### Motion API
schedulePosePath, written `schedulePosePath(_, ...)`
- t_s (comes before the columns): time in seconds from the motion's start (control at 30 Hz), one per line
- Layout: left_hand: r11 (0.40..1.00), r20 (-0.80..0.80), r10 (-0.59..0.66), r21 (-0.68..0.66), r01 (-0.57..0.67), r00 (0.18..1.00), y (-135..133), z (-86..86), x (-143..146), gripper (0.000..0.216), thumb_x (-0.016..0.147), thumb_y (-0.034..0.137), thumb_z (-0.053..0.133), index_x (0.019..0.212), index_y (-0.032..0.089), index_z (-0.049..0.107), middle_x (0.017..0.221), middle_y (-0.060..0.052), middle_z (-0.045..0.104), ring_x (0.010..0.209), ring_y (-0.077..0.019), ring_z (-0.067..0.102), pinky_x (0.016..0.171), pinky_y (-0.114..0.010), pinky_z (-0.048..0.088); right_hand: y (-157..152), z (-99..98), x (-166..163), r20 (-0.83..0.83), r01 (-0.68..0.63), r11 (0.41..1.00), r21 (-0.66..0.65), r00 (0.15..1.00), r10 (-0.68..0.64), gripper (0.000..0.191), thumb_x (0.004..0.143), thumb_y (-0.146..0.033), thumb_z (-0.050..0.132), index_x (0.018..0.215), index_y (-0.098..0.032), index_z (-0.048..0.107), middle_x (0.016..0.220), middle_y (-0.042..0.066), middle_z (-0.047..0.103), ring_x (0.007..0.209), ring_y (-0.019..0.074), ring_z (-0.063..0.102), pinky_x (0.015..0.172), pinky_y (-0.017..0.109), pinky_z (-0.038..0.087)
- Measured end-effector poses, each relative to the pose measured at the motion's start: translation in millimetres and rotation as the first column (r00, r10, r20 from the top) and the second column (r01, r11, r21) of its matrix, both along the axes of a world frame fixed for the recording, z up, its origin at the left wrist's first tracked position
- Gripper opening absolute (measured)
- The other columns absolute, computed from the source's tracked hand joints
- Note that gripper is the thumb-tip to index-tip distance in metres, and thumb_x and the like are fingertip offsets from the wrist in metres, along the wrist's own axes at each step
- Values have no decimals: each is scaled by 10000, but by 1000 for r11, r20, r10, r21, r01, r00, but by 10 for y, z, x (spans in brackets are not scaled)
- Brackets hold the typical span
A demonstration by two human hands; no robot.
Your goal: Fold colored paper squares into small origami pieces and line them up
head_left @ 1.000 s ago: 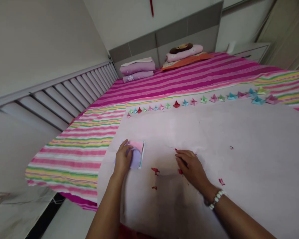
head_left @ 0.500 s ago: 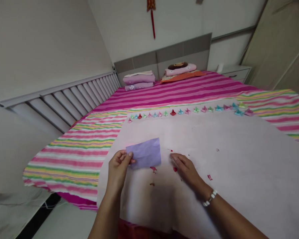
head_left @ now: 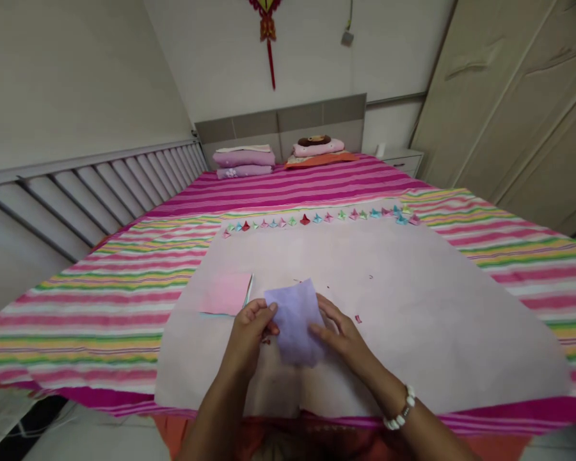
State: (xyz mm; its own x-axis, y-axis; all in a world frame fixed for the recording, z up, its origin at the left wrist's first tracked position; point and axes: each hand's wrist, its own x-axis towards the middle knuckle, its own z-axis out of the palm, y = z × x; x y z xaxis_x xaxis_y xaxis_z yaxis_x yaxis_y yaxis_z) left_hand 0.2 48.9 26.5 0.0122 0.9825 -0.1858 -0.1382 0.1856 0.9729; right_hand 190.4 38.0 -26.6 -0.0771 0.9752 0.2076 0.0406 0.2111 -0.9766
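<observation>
Between L hand (head_left: 250,328) and R hand (head_left: 344,336), purple paper (head_left: 294,315) hangs over a pale sheet (head_left: 413,333) on a bed (head_left: 254,193); L pinches one edge, R overlaps opp. edge, can't tell if gripping. Nearby: paper stack (head_left: 228,292) w/ pink on top; beyond, folded paper pcs. (head_left: 305,219) in a row.

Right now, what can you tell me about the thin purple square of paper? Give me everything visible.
The thin purple square of paper looks plain and matte, roughly square, slightly bowed and tilted. It is held in front of the person, over the pale flat covering. The bare left hand pinches its left edge; the bare right hand overlaps its right side, though how firmly it grips is unclear. Its lower edge is blurred.
</observation>
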Motion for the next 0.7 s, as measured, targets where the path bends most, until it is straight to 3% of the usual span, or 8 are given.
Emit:
schedulePosePath(0.1, 999, -26, -32, 31, 33, 999, -78, 22, 94, 232, 741, 365, 673, 724, 178, 536, 438, 54, 550, 432, -74, 451, 477, -181, 326, -95, -14, -1, 223, 208, 977, 53, 951, -215, 879, 666, -570, 720, 1402, -197, 418, 1539, 144, 253, 1412, 331, 198, 1141, 529, 141)
schedulePosePath(0.2, 997, -34, -61, 54, 63, 998, -151, 85, 180, 222, 743, 351, 671, 715, 173, 543, 436, 55, 549, 430, -70, 460, 496, -184, 344, -160, -3, -8, 241, 167, 985, 32, 955, -170, 882, 676, -587, 699, 1411, -203, 398, 1544, 143, 238, 1412, 331, 196, 1134, 536, 154)
schedulePosePath(0.3, 988, -34, -133, 69, 135, 990, -207, 134, 256, 231, 734, 368, 679, 741, 163, 573, 457, 50, 562, 455, -82, 497, 546, -201, 392, -219, 88, -21, 84, 35, 999, 12, 996, -36, 654, 734, -546, 671, 1288, -224, 543, 1399, 116, 486, 1292, 306, 418, 1067, 476, 319)
schedulePosePath(0.4, 979, -65, -177, 93, 182, 982, -237, 126, 308, 239, 731, 381, 682, 749, 160, 593, 461, 46, 565, 472, -89, 510, 563, -208, 401, -270, 184, -34, -155, -121, 987, -103, 982, 104, 368, 779, -491, 655, 989, -191, 692, 926, 55, 717, 842, 225, 645, 770, 360, 501)
schedulePosePath(0.5, 982, -127, -122, 126, 138, 984, -246, 67, 331, 240, 692, 372, 718, 718, 169, 593, 459, 58, 540, 454, -90, 499, 532, -209, 384, -309, 227, -35, -341, -143, 962, -234, 938, 56, 283, 727, -452, 724, 734, -171, 700, 659, 3, 685, 570, 154, 589, 584, 283, 469)
schedulePosePath(0.63, 984, -181, 70, 177, -38, 981, -282, -20, 342, 404, 587, 319, 806, 931, 182, 642, 646, 18, 644, 641, -148, 611, 611, -237, 447, -362, 251, -30, -484, -143, 941, -306, 875, -24, 281, 673, -436, 774, 765, -176, 720, 680, 22, 709, 598, 181, 623, 646, 315, 496)
schedulePosePath(0.7, 992, -93, -16, 121, 28, 996, -327, -43, 350, 505, 572, 303, 820, 1025, 179, 637, 842, -40, 700, 788, -179, 641, 707, -272, 482, -394, 267, -28, -524, -176, 934, -311, 851, -14, 290, 675, -437, 773, 788, -174, 724, 686, 30, 714, 601, 186, 631, 671, 329, 504)
